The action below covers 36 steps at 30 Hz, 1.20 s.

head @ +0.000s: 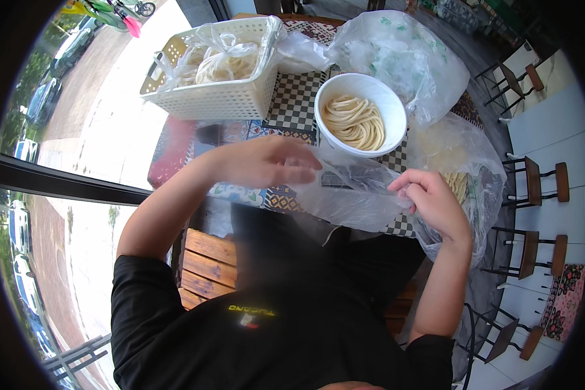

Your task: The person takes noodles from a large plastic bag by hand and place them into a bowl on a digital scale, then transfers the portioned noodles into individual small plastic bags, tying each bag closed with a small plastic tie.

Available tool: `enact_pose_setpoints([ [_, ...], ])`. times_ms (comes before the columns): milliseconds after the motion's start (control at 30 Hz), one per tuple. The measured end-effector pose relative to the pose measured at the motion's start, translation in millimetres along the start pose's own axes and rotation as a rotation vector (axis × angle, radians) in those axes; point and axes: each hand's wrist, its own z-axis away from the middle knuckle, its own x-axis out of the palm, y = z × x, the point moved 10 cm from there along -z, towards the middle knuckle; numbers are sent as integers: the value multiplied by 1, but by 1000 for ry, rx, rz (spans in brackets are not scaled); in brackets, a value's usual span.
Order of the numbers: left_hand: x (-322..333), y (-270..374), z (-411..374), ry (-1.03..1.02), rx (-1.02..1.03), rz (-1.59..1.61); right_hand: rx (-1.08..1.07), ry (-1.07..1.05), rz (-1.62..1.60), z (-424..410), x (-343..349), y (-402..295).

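A clear plastic bag [355,207] lies flattened at the near edge of the table. My right hand [426,197] pinches its right end between thumb and fingers. Motion blurs my left hand [277,161], which is over the bag's left end; whether its fingers grip the film is unclear. Just beyond the bag stands a white round bowl [397,105] with a coil of thick noodles [355,122] inside. To the right of my right hand, a larger clear bag [487,183] holds more noodles [454,185], partly hidden by the film and my hand.
At the back left, a cream perforated plastic basket [209,105] contains knotted bags of noodles [229,63]. A big translucent bag [399,53] with green print sits at the back right. Checkered cloth [295,100] covers part of the table. Several chairs [531,180] stand off to the right.
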Motion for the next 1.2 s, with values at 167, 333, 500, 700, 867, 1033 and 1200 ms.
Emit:
enact_pose_setpoints([
  [167,20,28,36,59,235,-422,-333,-309,-373,39,25,-14],
  [333,8,42,44,427,329,-322,-339,-184,89,48,56,-16],
  [500,13,5,22,543,456,644,-562,-82,83,48,66,-25],
  [700,60,-47,-21,492,268,1390,-141,179,-1286,46,72,24],
  [867,80,-42,-16,276,170,1567,36,441,-1370,36,67,66],
  [1033,62,5,17,281,462,1039,153,480,-1390,42,66,80],
  [1200,52,-11,20,647,325,293,-293,143,-1275,65,60,2],
])
